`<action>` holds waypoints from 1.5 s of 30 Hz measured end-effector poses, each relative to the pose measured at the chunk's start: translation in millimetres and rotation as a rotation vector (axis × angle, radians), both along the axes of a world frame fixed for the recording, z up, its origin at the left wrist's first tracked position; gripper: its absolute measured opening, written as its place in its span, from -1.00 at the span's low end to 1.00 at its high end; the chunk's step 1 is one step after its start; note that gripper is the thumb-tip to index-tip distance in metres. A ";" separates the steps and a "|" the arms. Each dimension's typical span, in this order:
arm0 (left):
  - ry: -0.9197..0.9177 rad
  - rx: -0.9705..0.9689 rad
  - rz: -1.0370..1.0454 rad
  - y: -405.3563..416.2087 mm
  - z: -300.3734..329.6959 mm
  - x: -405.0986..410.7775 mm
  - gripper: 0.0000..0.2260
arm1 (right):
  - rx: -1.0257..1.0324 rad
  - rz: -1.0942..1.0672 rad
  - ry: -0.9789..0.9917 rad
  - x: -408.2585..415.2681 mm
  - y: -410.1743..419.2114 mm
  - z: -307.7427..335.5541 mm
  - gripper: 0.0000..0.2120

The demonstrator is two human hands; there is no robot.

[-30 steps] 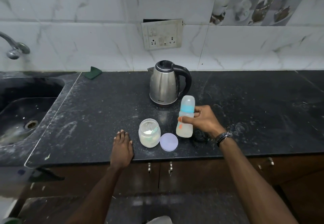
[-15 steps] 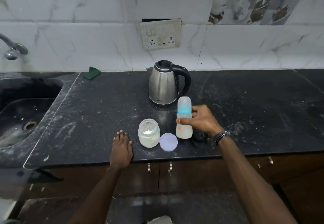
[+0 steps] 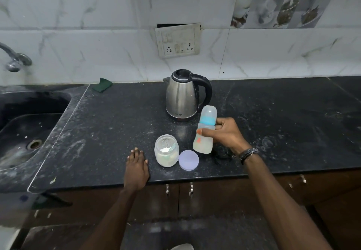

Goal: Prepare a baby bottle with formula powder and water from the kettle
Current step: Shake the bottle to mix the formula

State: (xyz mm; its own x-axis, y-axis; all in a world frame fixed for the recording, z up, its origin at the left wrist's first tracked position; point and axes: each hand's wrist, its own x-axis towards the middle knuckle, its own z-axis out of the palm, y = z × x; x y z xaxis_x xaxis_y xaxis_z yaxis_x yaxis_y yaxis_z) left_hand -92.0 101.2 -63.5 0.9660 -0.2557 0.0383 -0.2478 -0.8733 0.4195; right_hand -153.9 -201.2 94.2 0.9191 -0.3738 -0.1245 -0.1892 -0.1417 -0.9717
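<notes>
My right hand [image 3: 226,134] grips a capped baby bottle [image 3: 204,132] with a blue collar and milky liquid inside, tilted slightly with its top leaning right. Left of the bottle stands an open jar of white formula powder [image 3: 166,150] with a scoop in it. Its pale round lid [image 3: 188,160] lies flat between the jar and the bottle. A steel kettle [image 3: 183,95] with a black handle stands behind them. My left hand [image 3: 136,166] rests flat on the counter's front edge, left of the jar.
The dark counter [image 3: 283,124] is dusted with white powder. A sink [image 3: 25,130] and tap [image 3: 14,62] lie at the left. A green scrub pad [image 3: 102,87] sits by the wall. A socket panel [image 3: 178,40] hangs above the kettle.
The bottle was upright half a second ago and is now tilted with its top to the right, still in my right hand. My left hand has not moved.
</notes>
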 end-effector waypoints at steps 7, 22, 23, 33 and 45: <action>0.004 0.003 0.010 1.5 -5.2 2.1 -0.56 | -0.025 0.005 0.029 -2.8 -3.0 0.7 -0.66; -0.018 -0.001 0.011 0.0 -5.6 2.3 -0.58 | -0.113 -0.053 0.108 -0.5 0.8 0.2 -0.52; -0.016 0.001 0.010 -0.4 -5.8 1.5 -0.58 | -0.110 -0.088 0.100 0.3 0.1 -0.6 -0.55; -0.014 0.009 0.011 1.0 -7.6 2.3 -0.58 | -0.153 -0.021 0.156 0.8 -3.5 -2.4 -0.60; -0.009 0.015 0.007 1.4 -8.7 2.2 -0.58 | -0.033 -0.001 0.025 -1.9 -10.8 4.7 -0.69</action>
